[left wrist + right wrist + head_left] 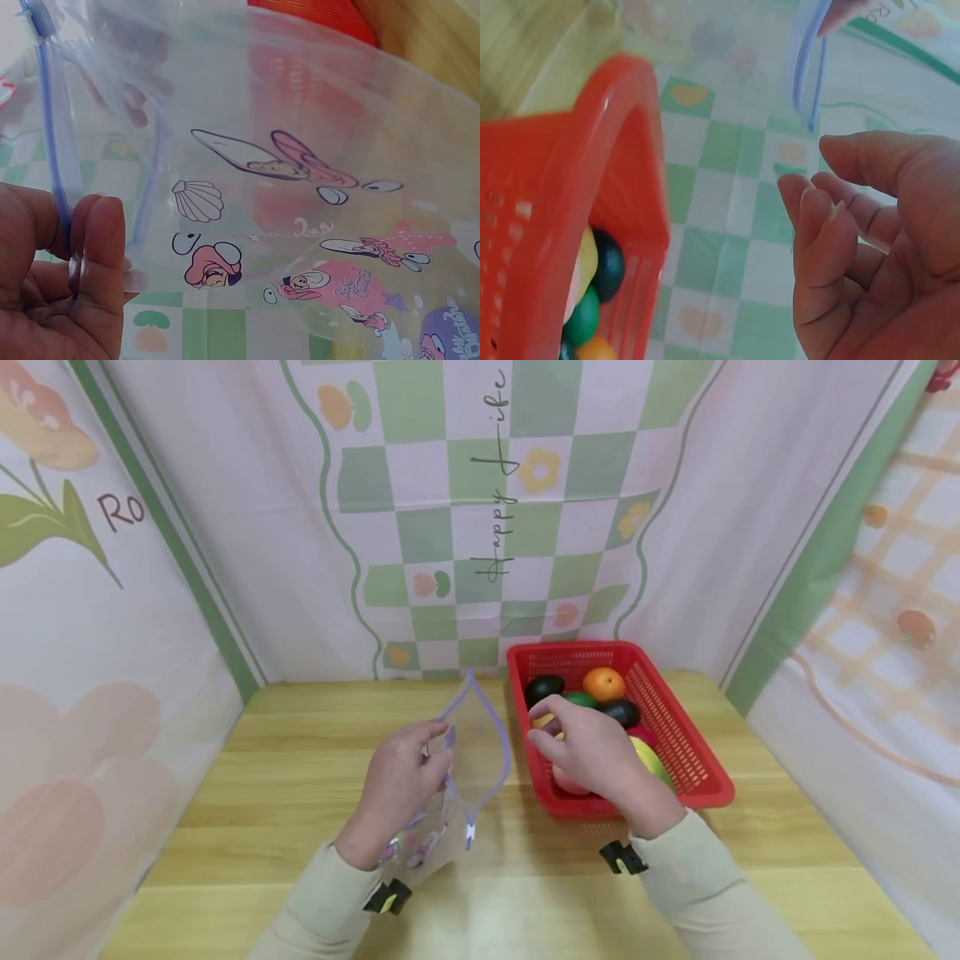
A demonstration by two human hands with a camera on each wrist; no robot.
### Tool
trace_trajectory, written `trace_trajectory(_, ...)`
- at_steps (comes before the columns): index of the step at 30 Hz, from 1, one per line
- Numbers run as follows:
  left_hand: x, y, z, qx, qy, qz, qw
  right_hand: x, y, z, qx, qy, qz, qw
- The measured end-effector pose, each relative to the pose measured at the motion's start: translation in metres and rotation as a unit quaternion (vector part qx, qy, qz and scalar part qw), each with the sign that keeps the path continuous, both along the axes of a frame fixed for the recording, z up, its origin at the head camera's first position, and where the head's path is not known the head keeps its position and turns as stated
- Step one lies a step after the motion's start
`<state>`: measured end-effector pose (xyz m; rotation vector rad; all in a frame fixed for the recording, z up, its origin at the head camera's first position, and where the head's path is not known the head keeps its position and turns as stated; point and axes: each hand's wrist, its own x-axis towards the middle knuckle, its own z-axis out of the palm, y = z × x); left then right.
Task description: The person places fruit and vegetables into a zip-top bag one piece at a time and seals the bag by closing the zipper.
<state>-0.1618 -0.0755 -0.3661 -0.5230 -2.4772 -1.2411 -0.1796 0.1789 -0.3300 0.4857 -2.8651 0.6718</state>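
Note:
My left hand (401,785) pinches the purple-edged rim of a clear zip bag (300,217) between thumb and fingers. The bag hangs over the table with its mouth spread wide, and pink and purple cartoon prints cover its side. Its white slider (470,832) sits at the near end of the rim. Over the left part of a red plastic basket (682,735) hovers my right hand (592,747), fingers loosely bent and holding nothing. Fruit lies in the basket: an orange (604,683), dark oval pieces (545,688), a green one (581,699) and a yellow-green one (651,760). My right hand hides some of it.
The wooden table (300,727) runs back to a wall hung with checkered cloth (472,535). Printed curtains (112,693) enclose both sides. The basket stands at the table's back right, its left rim close to the bag.

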Motion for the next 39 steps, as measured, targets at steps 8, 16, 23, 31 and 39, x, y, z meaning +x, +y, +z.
trace_trajectory(8,0.001,0.000,-0.001,0.002,-0.014,0.002,0.9999,-0.016,0.022,-0.006,0.072,-0.058,-0.062,0.994)
trace_trajectory(16,0.001,0.002,0.000,0.001,-0.003,-0.008,1.0000,-0.027,0.033,-0.030,0.113,-0.197,-0.079,0.971)
trace_trajectory(23,0.001,0.002,0.000,0.001,0.003,-0.013,0.9999,-0.028,0.034,-0.042,0.159,-0.164,-0.056,0.972)
trace_trajectory(31,0.000,0.002,-0.001,-0.001,-0.004,-0.006,1.0000,-0.029,0.035,-0.048,0.190,-0.130,-0.039,0.972)
trace_trajectory(39,-0.001,0.001,-0.001,0.003,-0.001,-0.007,1.0000,-0.030,0.034,-0.051,0.183,-0.173,-0.048,0.967)
